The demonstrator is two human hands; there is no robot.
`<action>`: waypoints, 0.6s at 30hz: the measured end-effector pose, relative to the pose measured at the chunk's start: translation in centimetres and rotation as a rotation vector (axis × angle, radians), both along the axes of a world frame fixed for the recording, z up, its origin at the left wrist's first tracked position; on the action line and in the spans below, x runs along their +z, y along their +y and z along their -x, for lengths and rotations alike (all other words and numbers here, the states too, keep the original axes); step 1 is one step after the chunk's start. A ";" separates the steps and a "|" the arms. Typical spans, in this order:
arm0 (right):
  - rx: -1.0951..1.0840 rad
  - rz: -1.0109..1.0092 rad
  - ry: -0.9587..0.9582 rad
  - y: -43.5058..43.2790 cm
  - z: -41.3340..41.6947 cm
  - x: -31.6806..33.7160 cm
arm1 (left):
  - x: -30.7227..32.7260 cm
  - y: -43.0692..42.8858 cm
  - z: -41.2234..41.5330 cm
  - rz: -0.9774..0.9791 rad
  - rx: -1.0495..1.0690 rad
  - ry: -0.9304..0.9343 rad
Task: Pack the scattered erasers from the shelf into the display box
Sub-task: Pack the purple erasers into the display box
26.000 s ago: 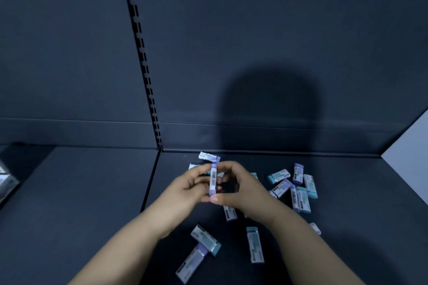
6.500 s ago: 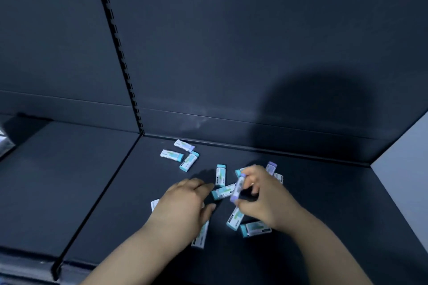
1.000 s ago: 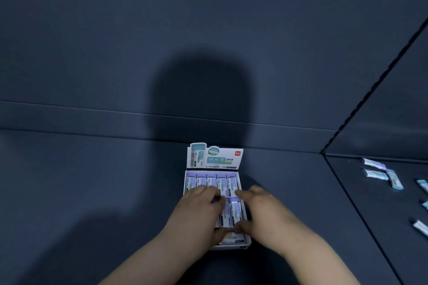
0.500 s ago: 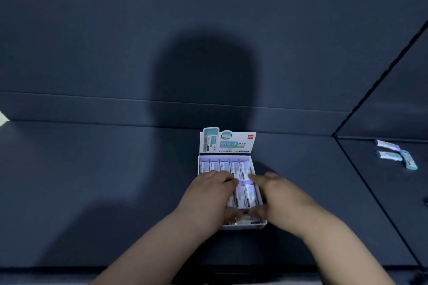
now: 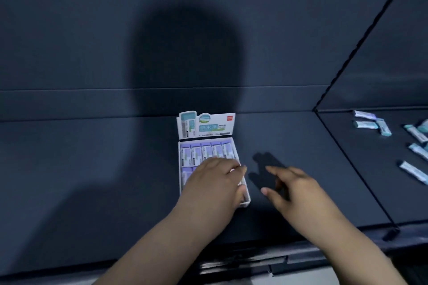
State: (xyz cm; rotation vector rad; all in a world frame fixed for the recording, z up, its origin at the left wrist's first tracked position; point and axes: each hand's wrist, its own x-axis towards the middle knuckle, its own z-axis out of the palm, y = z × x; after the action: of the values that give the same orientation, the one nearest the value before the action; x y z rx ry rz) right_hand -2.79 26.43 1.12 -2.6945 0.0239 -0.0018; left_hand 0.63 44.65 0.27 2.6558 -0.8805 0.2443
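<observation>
The white display box [image 5: 179, 169] lies on the dark shelf with its printed lid flap [image 5: 206, 125] standing up at the back. A row of purple-and-white erasers [image 5: 206, 154] fills its far half. My left hand [image 5: 214, 187] rests flat over the box's near half and hides what is under it. My right hand [image 5: 294, 190] hovers just right of the box, fingers apart and empty. Several scattered teal and purple erasers [image 5: 366, 124] lie on the neighbouring shelf section at the right.
A black slotted upright [image 5: 361, 37] and a seam [image 5: 352, 164] split the shelf into two sections. The shelf's front edge [image 5: 254, 259] runs below my wrists. A dark back panel rises behind.
My right hand has come off the box and moved to the right, now empty. My left hand stays pressed on the box. The camera view has moved closer and slightly left.
</observation>
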 end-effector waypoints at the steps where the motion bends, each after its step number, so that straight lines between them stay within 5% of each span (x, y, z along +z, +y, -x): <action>1: 0.001 0.000 -0.011 -0.7 0.3 0.0 | 0.0 -0.8 0.3 -0.014 -0.010 -0.013; 18: 0.101 0.195 -0.008 -24.8 6.4 2.6 | 1.3 -24.3 7.8 -0.159 0.137 0.017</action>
State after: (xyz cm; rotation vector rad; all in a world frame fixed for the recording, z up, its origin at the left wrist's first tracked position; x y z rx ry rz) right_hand -9.20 1.65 3.74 -2.8871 -0.1215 0.0172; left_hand -7.13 20.30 1.58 2.8659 -0.7416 0.1913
